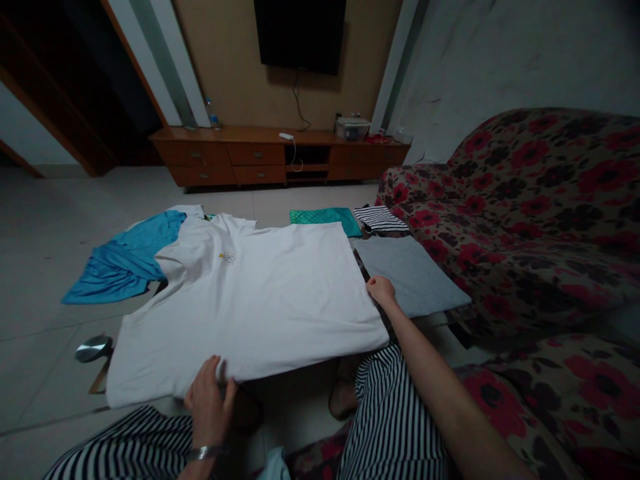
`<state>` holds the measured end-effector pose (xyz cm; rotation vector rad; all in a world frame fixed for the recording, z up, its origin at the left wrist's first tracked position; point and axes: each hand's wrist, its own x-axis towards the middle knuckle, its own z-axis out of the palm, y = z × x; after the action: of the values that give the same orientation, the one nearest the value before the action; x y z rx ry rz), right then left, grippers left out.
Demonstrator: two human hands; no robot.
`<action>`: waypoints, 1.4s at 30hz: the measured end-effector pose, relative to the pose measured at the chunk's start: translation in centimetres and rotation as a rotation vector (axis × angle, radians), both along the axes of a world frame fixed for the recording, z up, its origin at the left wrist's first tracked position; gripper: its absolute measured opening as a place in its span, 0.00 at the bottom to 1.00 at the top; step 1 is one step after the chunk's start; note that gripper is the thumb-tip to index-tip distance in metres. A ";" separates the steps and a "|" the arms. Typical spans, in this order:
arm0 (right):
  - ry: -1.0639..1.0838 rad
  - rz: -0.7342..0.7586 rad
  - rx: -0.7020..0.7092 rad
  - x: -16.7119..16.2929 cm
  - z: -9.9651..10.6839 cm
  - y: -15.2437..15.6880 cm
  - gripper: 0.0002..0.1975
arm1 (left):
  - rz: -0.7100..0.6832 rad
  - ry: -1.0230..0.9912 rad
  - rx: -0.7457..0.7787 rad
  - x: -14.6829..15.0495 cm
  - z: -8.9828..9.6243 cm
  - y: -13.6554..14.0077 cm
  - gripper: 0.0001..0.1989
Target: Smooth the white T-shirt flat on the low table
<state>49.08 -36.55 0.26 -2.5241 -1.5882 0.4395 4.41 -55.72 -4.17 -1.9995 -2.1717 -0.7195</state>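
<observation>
Bare arms, striped trousers
A silver bracelet [206, 453] circles the left wrist; black-and-white striped trousers [395, 427] cover both legs below it; forearms unsleeved.

The white T-shirt [260, 300] is soft matt cloth, smooth across its middle with faint creases toward the sleeve. The blue garment [125, 260] beside it is a thinner, slightly sheeny fabric, rumpled into folds. The folded grey cloth [410, 273] looks flat and matt. The sofa [540, 220] wears a matt flowered textile. The floor [45, 227] is smooth pale tile with a dull gloss. The cabinet [250, 157] is varnished wood. A shiny metal bangle [206, 453] circles the left wrist.
</observation>
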 end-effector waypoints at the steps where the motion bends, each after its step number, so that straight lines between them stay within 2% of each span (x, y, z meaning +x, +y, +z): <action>1: 0.000 -0.002 -0.004 0.1 0.1 0.1 0.13 | -0.004 0.008 0.002 0.0 0.1 0.0 0.23; 8: 0.029 0.037 -0.084 0.2 0.5 0.4 0.12 | -0.027 0.031 0.022 0.3 0.2 0.0 0.22; 13: 0.079 0.057 -0.088 0.2 0.0 0.6 0.13 | -0.017 0.031 -0.010 0.2 0.0 0.1 0.22; 19: 0.121 0.079 -0.037 0.3 -1.1 0.9 0.09 | -0.017 0.004 -0.020 0.1 -0.1 0.0 0.23; 26: 0.083 0.038 0.057 -0.1 -0.6 1.0 0.09 | -0.029 -0.042 -0.052 -0.2 -0.4 -0.1 0.24; 33: 0.021 0.045 0.088 -0.9 -1.2 0.5 0.10 | 0.018 -0.018 -0.025 1.0 1.2 0.5 0.22; 36: 0.006 0.045 0.073 -0.8 -1.6 0.7 0.09 | -0.125 0.063 -0.006 3.8 2.4 1.7 0.19; 39: -0.003 0.025 0.052 -0.8 -1.6 1.8 0.11 | -0.412 0.131 -0.068 8.3 3.1 3.5 0.21; 42: -0.015 0.013 0.052 -1.0 -1.1 4.0 0.14 | -0.640 0.143 -0.152 13.1 3.1 5.6 0.22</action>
<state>48.08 -32.57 -0.83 -2.4865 -1.6007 0.3765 17.53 -50.12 -1.10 -2.7605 -1.5357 -0.4475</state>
